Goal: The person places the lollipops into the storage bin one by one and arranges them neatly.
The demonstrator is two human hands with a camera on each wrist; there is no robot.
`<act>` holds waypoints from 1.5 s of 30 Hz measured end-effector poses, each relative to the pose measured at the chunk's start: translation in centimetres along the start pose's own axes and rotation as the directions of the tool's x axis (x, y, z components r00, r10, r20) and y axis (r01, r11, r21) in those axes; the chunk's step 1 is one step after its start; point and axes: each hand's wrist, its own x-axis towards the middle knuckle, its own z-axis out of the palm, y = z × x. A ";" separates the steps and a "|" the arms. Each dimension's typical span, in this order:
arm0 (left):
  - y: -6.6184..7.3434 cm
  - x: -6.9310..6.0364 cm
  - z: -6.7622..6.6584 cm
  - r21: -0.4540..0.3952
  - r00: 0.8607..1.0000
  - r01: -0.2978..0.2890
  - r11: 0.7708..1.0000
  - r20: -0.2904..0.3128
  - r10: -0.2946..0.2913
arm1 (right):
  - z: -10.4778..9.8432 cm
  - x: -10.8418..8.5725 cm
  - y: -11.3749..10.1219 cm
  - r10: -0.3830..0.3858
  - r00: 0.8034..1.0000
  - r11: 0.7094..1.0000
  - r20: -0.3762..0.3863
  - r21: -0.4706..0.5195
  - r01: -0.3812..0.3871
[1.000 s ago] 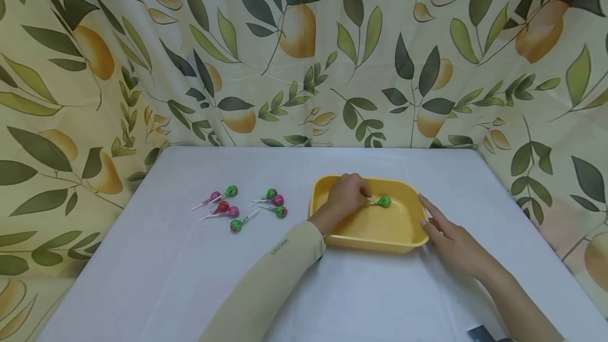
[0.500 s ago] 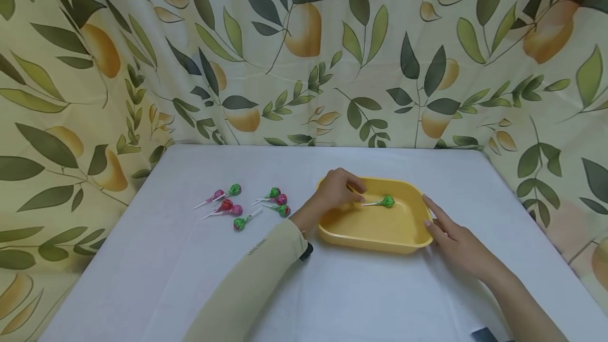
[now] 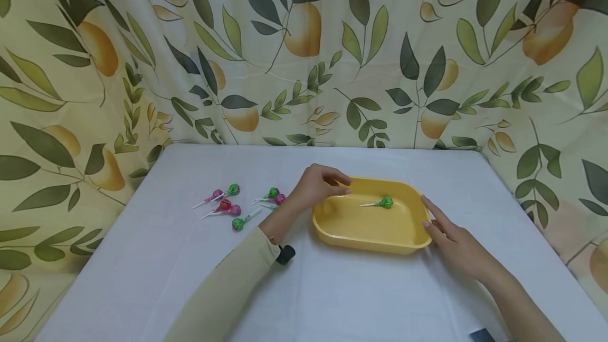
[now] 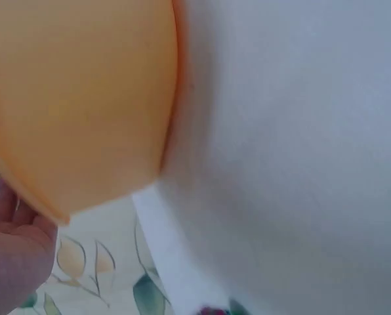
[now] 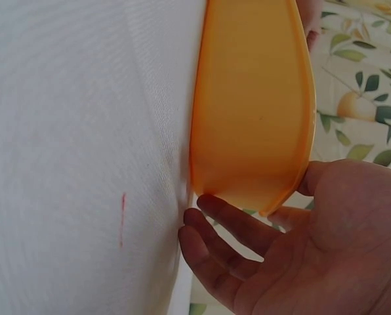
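A yellow plastic tray (image 3: pixel 370 220) stands on the white table, with one green-wrapped lollipop (image 3: pixel 386 202) lying inside, its white stick pointing left. Over the tray's left end is my left hand (image 3: pixel 315 186), thumb and fingers apart, nothing between them. The left wrist view shows part of that hand (image 4: pixel 18 262) beside the tray wall (image 4: pixel 84 98). At the tray's right end, my right hand (image 3: pixel 453 239) touches the rim with thumb and index finger. In the right wrist view its other fingers (image 5: pixel 228 252) hang loosely bent near the wall.
Left of the tray lie several lollipops in green, red and pink wrappers, among them a green lollipop (image 3: pixel 238 223) nearest the front. My left forearm partly covers the right-hand group. A patterned curtain (image 3: pixel 304 94) hangs behind the table (image 3: pixel 342 294).
My left hand has drawn back leftward from the lollipop in the tray, and its fingers have spread. The right hand stays at the tray's right end.
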 end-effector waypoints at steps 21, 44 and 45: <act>-5.2 -4.4 -9.6 0.017 0.980 0.120 0.993 -0.163 -0.115 | 0.1 -0.2 0.0 -0.012 1.000 1.000 -0.022 -0.002 0.012; -9.2 -9.3 -17.7 0.069 0.895 0.372 0.926 -0.290 -0.338 | 0.0 -0.2 0.2 -0.002 1.000 1.000 -0.023 0.013 0.003; -9.3 -9.5 -17.9 0.086 0.892 0.378 0.922 -0.300 -0.338 | 0.0 -0.2 0.2 -0.004 1.000 1.000 -0.025 0.012 0.004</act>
